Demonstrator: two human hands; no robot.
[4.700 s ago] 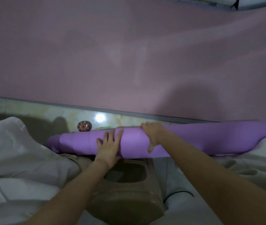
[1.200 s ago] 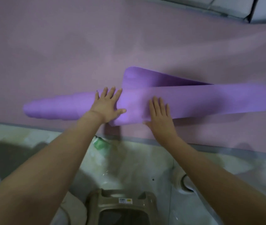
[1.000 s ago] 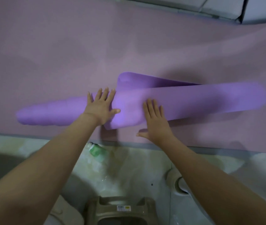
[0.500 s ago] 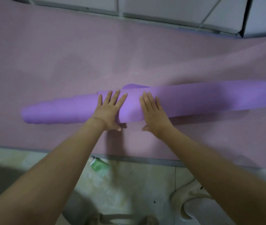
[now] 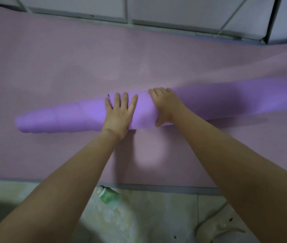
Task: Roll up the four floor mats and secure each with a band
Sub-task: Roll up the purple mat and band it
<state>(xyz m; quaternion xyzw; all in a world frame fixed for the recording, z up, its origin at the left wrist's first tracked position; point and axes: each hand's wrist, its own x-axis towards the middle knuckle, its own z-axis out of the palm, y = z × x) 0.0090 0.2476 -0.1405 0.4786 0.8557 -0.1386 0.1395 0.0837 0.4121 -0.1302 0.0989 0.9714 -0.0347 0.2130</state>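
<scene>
A purple floor mat point(image 5: 218, 100), rolled into a long uneven tube, lies across a flat pink mat point(image 5: 69, 67) on the floor. Its left end tapers and telescopes out. My left hand point(image 5: 120, 113) presses flat on top of the roll near its middle, fingers straight and spread. My right hand point(image 5: 165, 104) is just to the right of it, fingers curled over the far side of the roll and thumb under the near side, gripping it. No band is visible.
The pink mat's near edge point(image 5: 156, 186) borders pale tile floor. A small green bottle point(image 5: 108, 197) lies on the tiles by that edge. A light sandal point(image 5: 216, 230) sits at the lower right. White cabinet fronts point(image 5: 174, 13) run along the far side.
The loose flap of the purple mat has been rolled in and the roll pushed farther away across the pink mat. My right hand went from flat on the roll to curled around it.
</scene>
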